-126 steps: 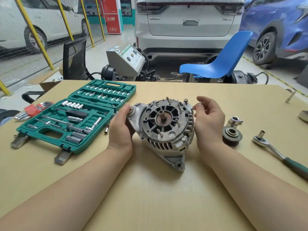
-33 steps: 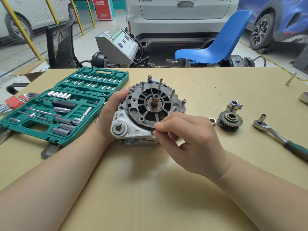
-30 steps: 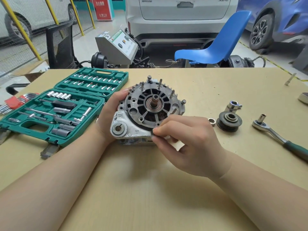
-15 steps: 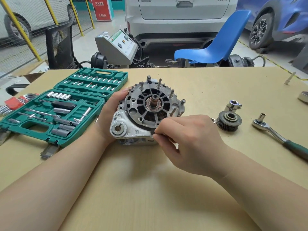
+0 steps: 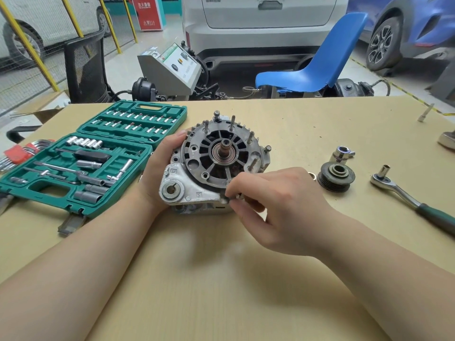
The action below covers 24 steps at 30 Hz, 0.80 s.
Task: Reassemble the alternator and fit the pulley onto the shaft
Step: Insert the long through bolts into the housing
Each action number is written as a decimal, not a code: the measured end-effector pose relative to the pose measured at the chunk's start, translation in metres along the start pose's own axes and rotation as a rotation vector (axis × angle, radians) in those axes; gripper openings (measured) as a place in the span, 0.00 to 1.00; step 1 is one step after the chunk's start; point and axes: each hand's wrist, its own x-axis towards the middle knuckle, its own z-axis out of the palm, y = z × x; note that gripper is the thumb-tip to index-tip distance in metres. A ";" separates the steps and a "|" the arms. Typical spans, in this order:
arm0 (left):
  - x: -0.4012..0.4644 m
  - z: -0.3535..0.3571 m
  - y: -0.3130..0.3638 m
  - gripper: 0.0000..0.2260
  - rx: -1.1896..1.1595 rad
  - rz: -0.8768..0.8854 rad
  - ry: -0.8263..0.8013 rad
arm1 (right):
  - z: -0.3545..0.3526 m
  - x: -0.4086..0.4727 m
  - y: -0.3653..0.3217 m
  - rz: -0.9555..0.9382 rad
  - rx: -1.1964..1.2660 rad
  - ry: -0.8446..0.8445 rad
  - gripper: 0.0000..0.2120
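At the far left of the table [image 5: 295, 124] lies our open green socket case [image 5: 81, 166]. Beside it our left hand [image 5: 157, 173] cups the alternator [image 5: 214, 163], shaft up, mid-table. Our right hand [image 5: 268, 207] pinches something small at its near rim. Further right rest the pulley [image 5: 336, 177] and ratchet [image 5: 406, 198].

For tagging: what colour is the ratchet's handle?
Dark green, on the ratchet, seen in the head view.
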 end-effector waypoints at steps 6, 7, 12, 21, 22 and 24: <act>0.000 -0.001 0.000 0.41 -0.006 -0.003 -0.006 | 0.003 0.002 0.000 0.013 -0.032 0.044 0.10; 0.000 -0.001 0.000 0.41 -0.006 -0.002 -0.005 | 0.002 0.002 0.000 0.014 -0.020 0.056 0.10; 0.001 -0.001 0.000 0.42 -0.009 -0.005 -0.009 | 0.002 0.000 0.006 -0.018 0.084 0.047 0.04; 0.001 -0.001 -0.001 0.41 -0.019 0.007 -0.020 | 0.004 0.002 0.004 0.006 0.028 0.080 0.10; 0.002 -0.001 -0.001 0.41 -0.018 0.009 -0.019 | 0.003 0.001 0.005 -0.004 0.063 0.069 0.08; 0.002 -0.001 -0.001 0.41 -0.023 0.009 -0.019 | 0.004 -0.001 0.007 -0.014 0.099 0.045 0.04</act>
